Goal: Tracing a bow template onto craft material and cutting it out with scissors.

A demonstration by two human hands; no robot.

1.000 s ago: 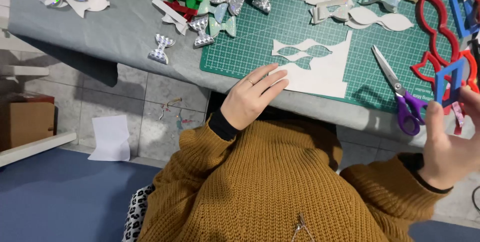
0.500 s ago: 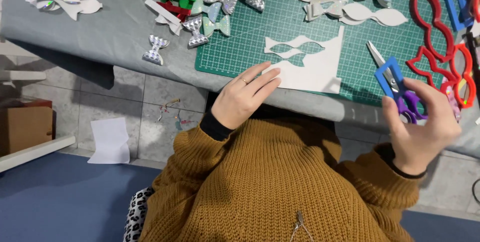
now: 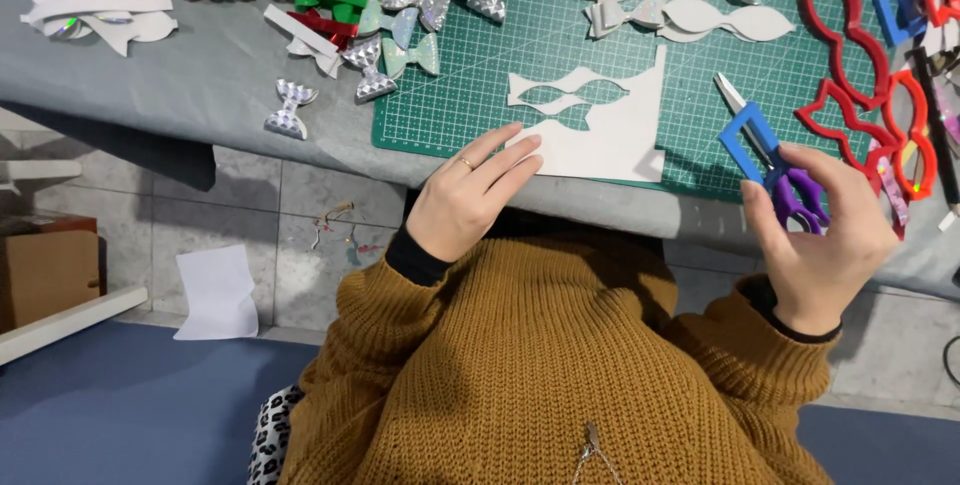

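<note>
My left hand [image 3: 468, 197] lies flat at the near edge of the green cutting mat [image 3: 450, 95], its fingertips on a white sheet [image 3: 610, 140] with bow shapes cut out of it. A ring sits on one finger. To the right, my right hand [image 3: 825, 235] grips a small blue rectangular frame [image 3: 748, 141] between thumb and fingers. It hovers just over the purple-handled scissors [image 3: 790, 200], which lie on the mat, blades pointing up-left.
Red bow-shaped frames [image 3: 850, 95] lie at the mat's right side. White bow cut-outs [image 3: 690, 17] and glittery silver, pink, green and red bows [image 3: 400, 0] cover the grey table [image 3: 200, 75]. Below the table edge are a tiled floor, a white paper and a cardboard box [image 3: 45, 275].
My right hand has come down and to the left with the blue frame, from the table's right edge to above the scissors. The left hand has stayed on the white sheet.
</note>
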